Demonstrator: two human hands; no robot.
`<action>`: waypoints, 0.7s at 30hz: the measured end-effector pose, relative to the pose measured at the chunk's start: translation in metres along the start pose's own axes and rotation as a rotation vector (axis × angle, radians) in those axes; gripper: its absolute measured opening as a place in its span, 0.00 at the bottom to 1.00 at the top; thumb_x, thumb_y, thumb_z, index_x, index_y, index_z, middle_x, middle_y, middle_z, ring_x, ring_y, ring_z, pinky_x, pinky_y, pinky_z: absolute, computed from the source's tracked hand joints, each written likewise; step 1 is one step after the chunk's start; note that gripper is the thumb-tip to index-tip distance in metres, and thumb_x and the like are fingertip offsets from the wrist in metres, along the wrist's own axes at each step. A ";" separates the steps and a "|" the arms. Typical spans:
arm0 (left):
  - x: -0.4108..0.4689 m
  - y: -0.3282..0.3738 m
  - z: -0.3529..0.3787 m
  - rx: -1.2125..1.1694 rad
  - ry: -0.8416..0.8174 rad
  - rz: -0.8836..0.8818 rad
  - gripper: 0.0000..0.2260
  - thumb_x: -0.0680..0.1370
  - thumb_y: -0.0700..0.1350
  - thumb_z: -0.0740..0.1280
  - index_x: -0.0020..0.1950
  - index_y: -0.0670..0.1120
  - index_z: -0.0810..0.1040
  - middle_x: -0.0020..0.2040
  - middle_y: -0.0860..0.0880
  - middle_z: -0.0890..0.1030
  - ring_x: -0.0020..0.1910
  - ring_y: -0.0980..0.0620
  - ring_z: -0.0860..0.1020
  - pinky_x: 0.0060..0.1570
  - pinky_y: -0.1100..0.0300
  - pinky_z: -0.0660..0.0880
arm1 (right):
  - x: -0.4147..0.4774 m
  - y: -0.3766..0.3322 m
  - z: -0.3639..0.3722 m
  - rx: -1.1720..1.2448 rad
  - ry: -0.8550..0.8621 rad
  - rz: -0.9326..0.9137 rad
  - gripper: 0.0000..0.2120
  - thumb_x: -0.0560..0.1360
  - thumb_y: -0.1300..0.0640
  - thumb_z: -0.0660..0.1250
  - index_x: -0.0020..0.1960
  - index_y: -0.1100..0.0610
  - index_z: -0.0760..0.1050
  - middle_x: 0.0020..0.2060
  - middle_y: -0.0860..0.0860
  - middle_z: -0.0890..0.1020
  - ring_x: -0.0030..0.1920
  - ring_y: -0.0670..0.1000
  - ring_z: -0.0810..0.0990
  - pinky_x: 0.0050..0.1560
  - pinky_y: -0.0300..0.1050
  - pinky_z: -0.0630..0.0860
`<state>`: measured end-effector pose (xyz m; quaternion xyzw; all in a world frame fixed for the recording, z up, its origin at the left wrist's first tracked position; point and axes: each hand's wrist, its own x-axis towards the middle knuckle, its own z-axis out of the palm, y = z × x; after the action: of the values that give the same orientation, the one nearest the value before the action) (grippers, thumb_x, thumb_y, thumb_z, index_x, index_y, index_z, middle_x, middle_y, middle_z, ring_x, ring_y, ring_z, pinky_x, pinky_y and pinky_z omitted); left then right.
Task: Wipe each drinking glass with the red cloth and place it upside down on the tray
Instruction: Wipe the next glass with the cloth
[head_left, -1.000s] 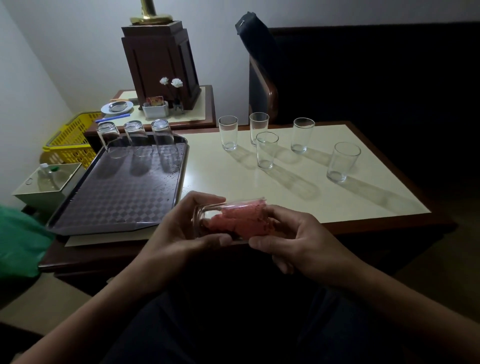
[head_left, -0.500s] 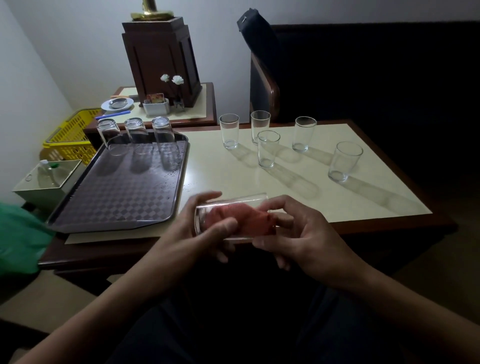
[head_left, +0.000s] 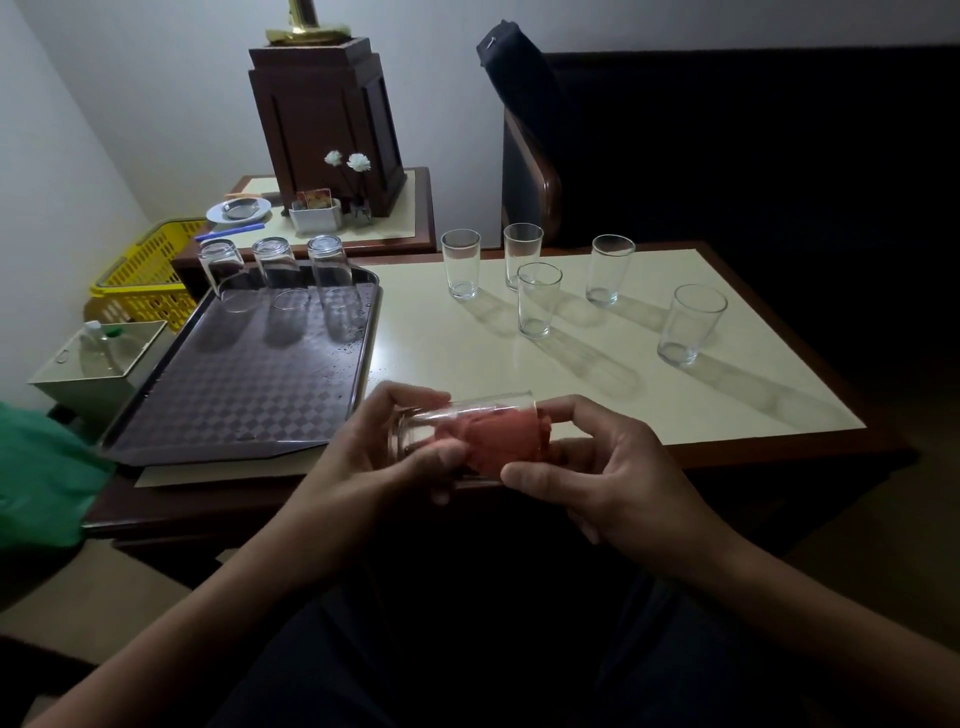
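Over the table's front edge my left hand (head_left: 374, 457) grips a clear drinking glass (head_left: 421, 426) lying on its side, base to the left. The red cloth (head_left: 498, 441) is stuffed inside it and sticks out of the mouth. My right hand (head_left: 608, 478) pinches the cloth at that open end. Three glasses (head_left: 275, 270) stand upside down along the far edge of the dark checkered tray (head_left: 234, 395). Several upright glasses (head_left: 537, 299) stand on the cream table top to the right of the tray.
The table (head_left: 779, 410) has a dark wooden rim. Behind it stand a side table with a wooden box (head_left: 327, 124), a white dish (head_left: 236, 210) and flowers. A yellow basket (head_left: 150, 270), a lidded bin (head_left: 98, 358) and green fabric (head_left: 36, 478) are at left. A dark chair (head_left: 530, 171) is behind.
Both hands have stayed in place at the table's front edge. The cloth has shifted inside the glass and the glass has turned a little in my left hand.
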<state>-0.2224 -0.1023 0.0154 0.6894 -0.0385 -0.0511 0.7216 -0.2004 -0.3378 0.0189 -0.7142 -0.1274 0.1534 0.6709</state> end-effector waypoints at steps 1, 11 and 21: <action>0.000 0.002 -0.002 0.078 0.004 0.066 0.19 0.73 0.37 0.77 0.61 0.44 0.77 0.49 0.42 0.83 0.44 0.48 0.82 0.43 0.59 0.80 | 0.001 0.000 0.000 0.009 0.008 -0.016 0.16 0.70 0.59 0.81 0.54 0.49 0.82 0.45 0.54 0.88 0.26 0.50 0.74 0.25 0.41 0.72; 0.001 0.000 -0.006 -0.070 -0.021 -0.026 0.20 0.71 0.48 0.81 0.59 0.45 0.80 0.51 0.38 0.83 0.45 0.41 0.80 0.42 0.58 0.80 | -0.003 0.001 0.003 -0.032 -0.030 -0.028 0.22 0.74 0.66 0.79 0.62 0.49 0.80 0.49 0.55 0.88 0.29 0.47 0.77 0.26 0.39 0.71; -0.001 0.007 0.001 0.060 0.036 -0.090 0.27 0.70 0.45 0.80 0.68 0.50 0.77 0.52 0.37 0.84 0.41 0.47 0.84 0.39 0.61 0.81 | -0.002 0.003 0.002 -0.018 0.000 -0.070 0.17 0.73 0.67 0.79 0.58 0.53 0.80 0.49 0.52 0.87 0.29 0.48 0.75 0.28 0.40 0.74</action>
<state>-0.2232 -0.1025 0.0224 0.7126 0.0040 -0.0699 0.6980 -0.2027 -0.3370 0.0157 -0.7154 -0.1538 0.1288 0.6693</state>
